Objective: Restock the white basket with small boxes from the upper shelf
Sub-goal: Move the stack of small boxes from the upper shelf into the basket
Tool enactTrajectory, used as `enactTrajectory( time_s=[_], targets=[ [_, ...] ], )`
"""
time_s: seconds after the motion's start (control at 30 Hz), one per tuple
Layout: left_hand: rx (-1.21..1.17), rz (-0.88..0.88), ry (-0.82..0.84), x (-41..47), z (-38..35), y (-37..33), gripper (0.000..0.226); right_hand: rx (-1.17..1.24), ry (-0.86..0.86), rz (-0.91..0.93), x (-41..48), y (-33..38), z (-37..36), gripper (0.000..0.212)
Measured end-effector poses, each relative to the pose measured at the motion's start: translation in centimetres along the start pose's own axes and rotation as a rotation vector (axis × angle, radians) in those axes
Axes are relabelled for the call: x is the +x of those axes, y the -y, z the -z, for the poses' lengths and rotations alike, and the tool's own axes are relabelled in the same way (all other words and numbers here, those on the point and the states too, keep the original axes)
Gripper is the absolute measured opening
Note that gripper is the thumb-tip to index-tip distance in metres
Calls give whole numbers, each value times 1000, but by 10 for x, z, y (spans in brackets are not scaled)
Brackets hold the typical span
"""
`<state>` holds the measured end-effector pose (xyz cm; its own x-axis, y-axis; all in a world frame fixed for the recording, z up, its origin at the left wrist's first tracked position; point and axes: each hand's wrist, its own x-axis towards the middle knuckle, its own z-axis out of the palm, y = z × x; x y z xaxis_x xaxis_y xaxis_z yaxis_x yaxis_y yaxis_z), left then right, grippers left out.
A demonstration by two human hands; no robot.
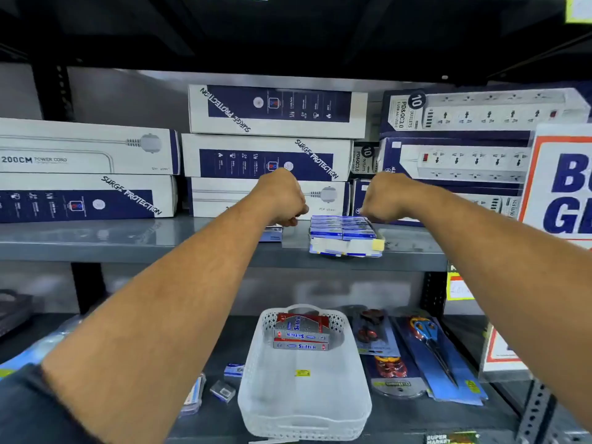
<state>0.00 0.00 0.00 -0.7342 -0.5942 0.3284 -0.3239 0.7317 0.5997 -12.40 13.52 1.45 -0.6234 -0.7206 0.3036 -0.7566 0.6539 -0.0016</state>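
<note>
The white basket (pixel 304 389) sat mid lower shelf, holding only a few red boxes (pixel 301 331) at its far end, so mostly unfilled. Small blue boxes (pixel 342 230) waited at the upper shelf's (pixel 128 241) front edge; left hand (pixel 282 200) curled, contents unclear; right hand (pixel 381 198) curled at the stack, grip hidden.

Surge-protector boxes (pixel 269 157) stacked at the shelf's back, ten-outlet power-strip boxes (pixel 461 161) to their right. Below, packaged blue-handled scissors (pixel 432 347) lie near an orange-bordered sign (pixel 563 184).
</note>
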Motion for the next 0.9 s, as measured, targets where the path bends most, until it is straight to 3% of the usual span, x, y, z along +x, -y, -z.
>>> enactTrajectory(
  time_s=[0.1, 0.23, 0.33, 0.5, 0.7, 0.9],
  targets=[
    [51, 85, 88, 2, -12, -5, 10, -14, 99, -57, 3, -3, -7, 14],
    [204, 107, 52, 7, -24, -8, 14, -1, 122, -91, 2, -3, -12, 16],
    [225, 151, 130, 16, -21, -10, 17, 117, 167, -134, 8, -8, -15, 21],
    [166, 208, 186, 29, -24, -10, 9, 210, 262, -139, 11, -10, -13, 29],
    [195, 194, 246, 41, -25, -15, 10, 246, 279, -192, 15, -15, -15, 13],
    [71, 261, 291, 46, -26, -9, 7, 289, 298, -196, 15, -17, -15, 19]
  ],
)
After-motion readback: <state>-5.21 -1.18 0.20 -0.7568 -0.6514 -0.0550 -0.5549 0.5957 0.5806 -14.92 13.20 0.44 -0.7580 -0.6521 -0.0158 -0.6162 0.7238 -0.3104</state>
